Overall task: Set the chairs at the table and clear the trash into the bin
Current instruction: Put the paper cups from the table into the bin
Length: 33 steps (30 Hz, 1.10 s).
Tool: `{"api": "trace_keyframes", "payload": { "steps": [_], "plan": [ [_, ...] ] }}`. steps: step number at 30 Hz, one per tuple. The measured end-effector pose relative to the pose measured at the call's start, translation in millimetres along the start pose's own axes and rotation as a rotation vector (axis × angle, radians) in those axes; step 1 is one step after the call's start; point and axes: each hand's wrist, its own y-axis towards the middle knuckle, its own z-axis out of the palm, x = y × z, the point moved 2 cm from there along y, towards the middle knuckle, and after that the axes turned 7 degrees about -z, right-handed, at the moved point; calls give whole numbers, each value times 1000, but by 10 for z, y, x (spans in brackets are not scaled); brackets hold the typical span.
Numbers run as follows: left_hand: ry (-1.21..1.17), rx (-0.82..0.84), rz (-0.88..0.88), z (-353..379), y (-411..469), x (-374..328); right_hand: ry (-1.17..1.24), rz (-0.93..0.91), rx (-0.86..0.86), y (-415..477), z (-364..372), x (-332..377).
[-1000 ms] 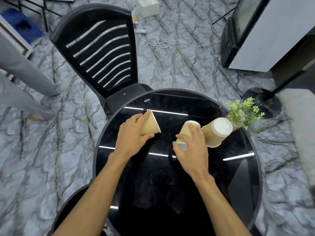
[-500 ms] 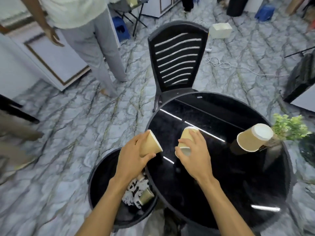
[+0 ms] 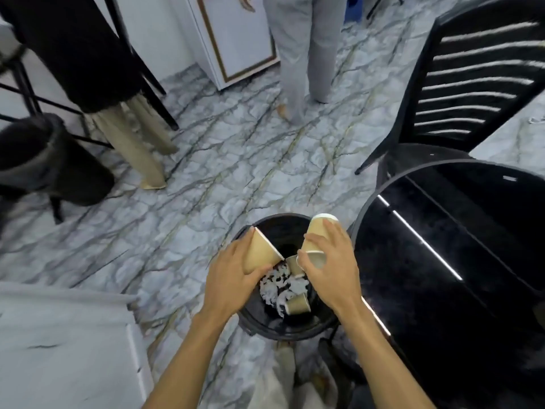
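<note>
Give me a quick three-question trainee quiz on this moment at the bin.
1. True or false: both hands hold paper cups above the bin.
2. What already lies in the bin? A) bottles B) crumpled paper and cups C) nothing
3. On which side of the bin does the round black table stand?

Key:
1. True: the left hand grips one cup, and the right hand holds stacked cups.
2. B.
3. The person's right.

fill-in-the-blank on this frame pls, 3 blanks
1. Each hand holds a paper ____ over the bin.
2. The left hand and right hand hover above the ____.
3. The slatted chair stands beside the round black ____.

Missing: cup; bin; table
</note>
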Motion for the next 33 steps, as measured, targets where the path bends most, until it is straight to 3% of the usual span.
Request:
{"api": "trace_keyframes", "payload": {
  "steps": [4, 6, 10, 13, 21, 28, 33],
  "plan": [
    [-56, 43, -100, 383, 169, 411, -2, 15, 12, 75, 522, -280],
    [-60, 101, -141, 718, 297, 596, -49, 41, 100, 101, 879, -550],
    [190, 434, -281, 1403, 456, 969, -236, 232, 678, -37, 1605, -1189],
    [217, 561, -317, 1590, 458, 1105, -251, 337, 859, -184, 1805, -1402],
    [134, 507, -237, 1222, 536, 984, -180, 332, 735, 64, 1602, -1070],
    [162, 372, -67, 505, 759, 379, -114, 213, 457, 451, 959, -414],
    [180, 278, 150, 236, 865, -359, -120, 172, 213, 418, 226, -161]
  ]
}}
